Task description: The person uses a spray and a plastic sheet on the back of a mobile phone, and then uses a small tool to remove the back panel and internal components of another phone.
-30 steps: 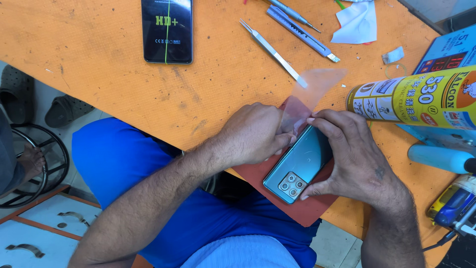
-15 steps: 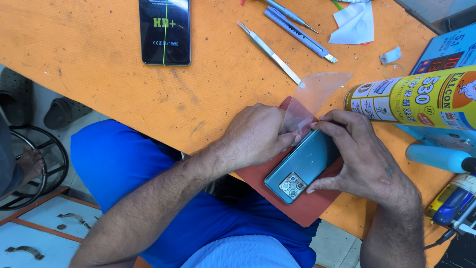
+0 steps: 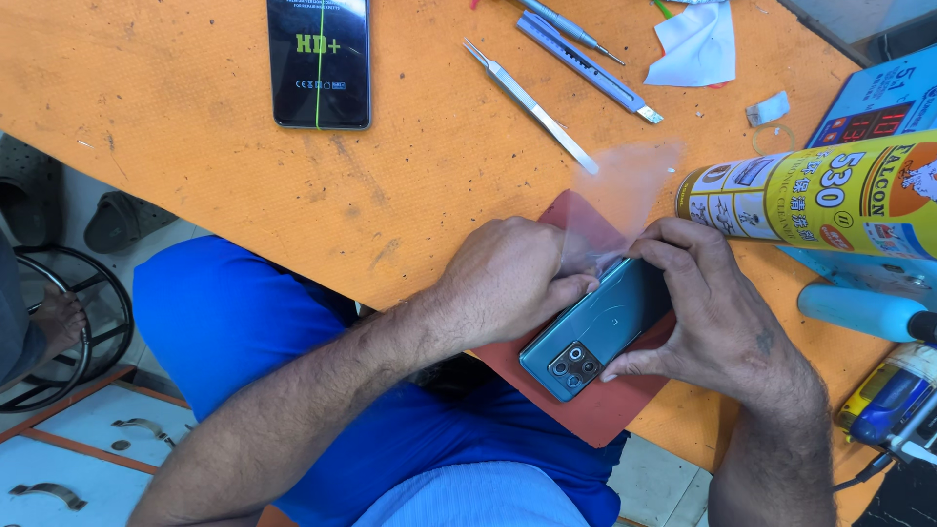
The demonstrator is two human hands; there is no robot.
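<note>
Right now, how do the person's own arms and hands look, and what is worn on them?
Both forearms are bare, with no sleeve in view, and carry dark hair. The left hand and the right hand wear no gloves, and no ring, watch or bracelet shows. The nails are short. The right hand has a small dark mark on its back. Below the arms are blue clothes.

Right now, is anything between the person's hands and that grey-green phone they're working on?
Nothing visible is. The left hand and the right hand both touch the phone directly, one on each side, over the red mat. A thin clear film rises from the phone's far end between the hands; who grips it is unclear.
</note>
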